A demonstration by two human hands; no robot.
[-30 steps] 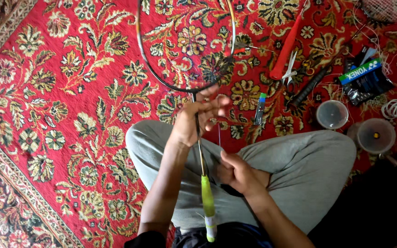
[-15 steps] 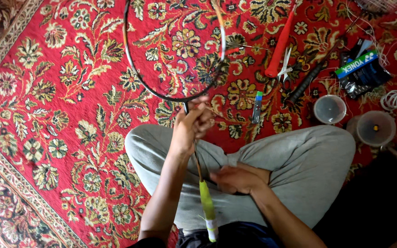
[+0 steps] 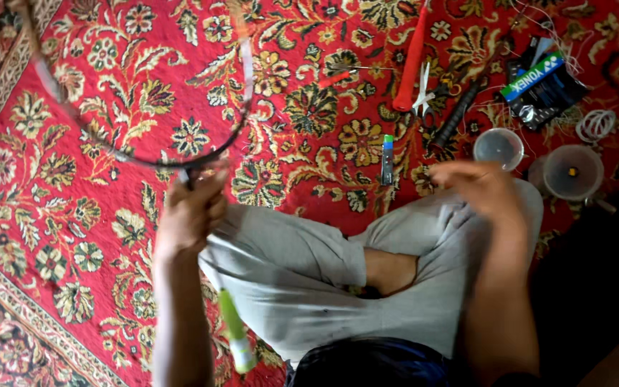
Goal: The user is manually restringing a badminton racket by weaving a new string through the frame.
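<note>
At centre left, my left hand [image 3: 189, 215] is closed around the shaft of a badminton racket [image 3: 153, 154] just below the throat, holding the frame tilted out over the red patterned carpet [image 3: 73, 236]; its green handle [image 3: 236, 337] points back toward my lap. The racket head looks mostly open, with little or no stringing that I can make out through the motion blur, so I judge the stringing work to be at an early or middle stage, much of it left to do. My right hand [image 3: 483, 190] is raised over my right knee, apart from the racket; it is blurred, and I cannot tell whether it is open or pinching a string. I sit cross-legged in grey trousers [image 3: 302, 279].

Farther out on the carpet, beyond my knees, lie the tools: a small dark tube with a blue and green end [image 3: 387, 159] nearest, a red rod-shaped grip [image 3: 411, 61] with scissors [image 3: 422, 89] just beside it, and a dark awl-like tool [image 3: 458, 115]. To the far right rest a dark packet with a green band [image 3: 542, 86], a coil of white string [image 3: 596, 125], and two clear round containers [image 3: 498, 148] close together near my right knee.
</note>
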